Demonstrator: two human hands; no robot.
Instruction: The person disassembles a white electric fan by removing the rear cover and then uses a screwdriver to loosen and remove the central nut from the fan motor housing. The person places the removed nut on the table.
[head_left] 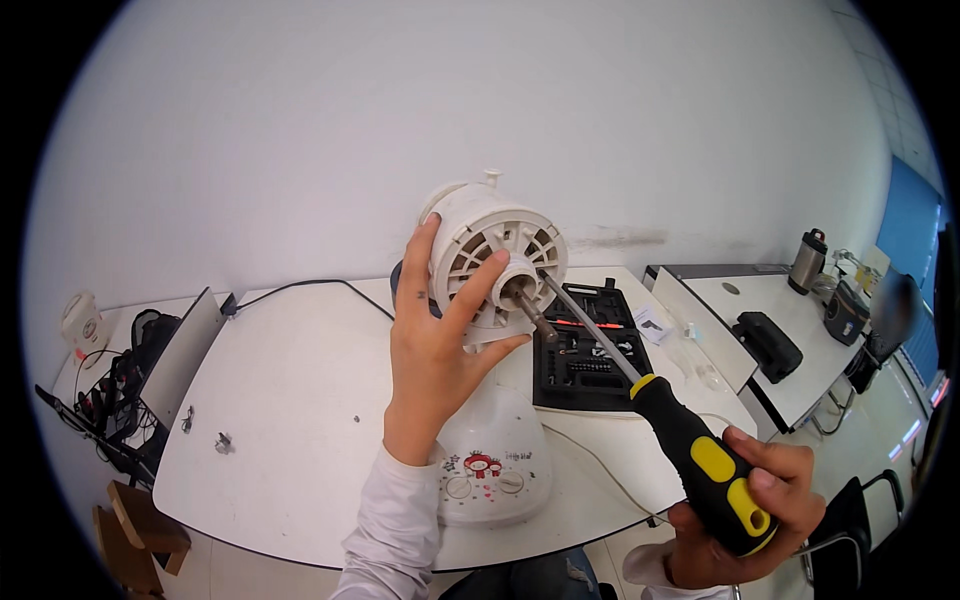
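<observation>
My left hand (pixel 430 360) grips the white plastic fan motor housing (pixel 470 205), fingers curled over its side and front. A metal shaft (pixel 541 322) sticks out from the round hub in the slotted front. My right hand (pixel 760 505) holds a black-and-yellow screwdriver (pixel 680 435) by the handle, its long blade reaching the front beside the hub; whether the tip sits on a screw I cannot tell. Below stands the white fan base (pixel 485 505) with two knobs and a cartoon print. Behind, an open black tool case (pixel 590 390) lies on the white desk (pixel 280 420).
Small metal parts (pixel 223 442) lie on the left of the desk. Cables cross it. A side table on the left holds bags and a white item (pixel 85 325). The right table has a steel flask (pixel 807 260) and black case (pixel 768 345). Chairs (pixel 855 530) stand around.
</observation>
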